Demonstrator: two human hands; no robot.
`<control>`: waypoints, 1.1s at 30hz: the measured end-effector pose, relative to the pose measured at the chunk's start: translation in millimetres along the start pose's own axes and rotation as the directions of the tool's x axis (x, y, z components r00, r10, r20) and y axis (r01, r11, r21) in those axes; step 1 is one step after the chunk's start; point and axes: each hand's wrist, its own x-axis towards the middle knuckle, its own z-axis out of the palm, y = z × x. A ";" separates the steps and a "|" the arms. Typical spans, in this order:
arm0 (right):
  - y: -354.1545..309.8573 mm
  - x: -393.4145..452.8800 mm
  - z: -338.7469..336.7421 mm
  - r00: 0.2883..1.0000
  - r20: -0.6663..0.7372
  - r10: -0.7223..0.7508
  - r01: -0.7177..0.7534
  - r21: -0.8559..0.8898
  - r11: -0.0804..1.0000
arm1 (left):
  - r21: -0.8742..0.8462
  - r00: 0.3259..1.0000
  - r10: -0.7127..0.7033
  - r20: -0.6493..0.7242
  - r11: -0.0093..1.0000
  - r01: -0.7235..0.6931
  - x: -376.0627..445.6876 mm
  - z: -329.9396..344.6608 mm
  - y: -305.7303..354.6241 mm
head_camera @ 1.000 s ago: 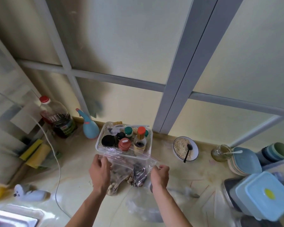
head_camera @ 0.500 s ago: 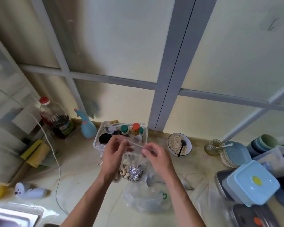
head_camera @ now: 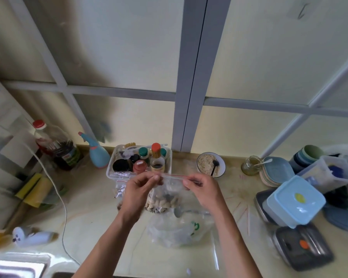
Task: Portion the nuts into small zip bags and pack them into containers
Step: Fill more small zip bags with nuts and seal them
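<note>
We see both hands up over the counter [head_camera: 92,213], mid-scene. L hand [head_camera: 138,190] & R hand [head_camera: 202,189] each pinch the zip bag [head_camera: 169,194] at its top strip, fingers curled; nuts [head_camera: 161,203] sit in its bottom. Blue-lidded container [head_camera: 293,201] lies right.

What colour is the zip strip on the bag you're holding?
Red, a thin line along the zip bag top, in the head view.

No words or numbers can be read anywhere here. The dark bottle [head_camera: 65,155] at the back left carries a green label, but its print is too blurred to make out, and the plastic bag [head_camera: 179,230] on the counter shows only a green mark.
</note>
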 end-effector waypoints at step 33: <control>-20.9 -36.2 24.7 0.965 -0.035 -0.258 0.242 -0.244 0.939 | 0.058 0.991 -0.035 0.126 0.998 0.028 -29.7 17.6 -0.2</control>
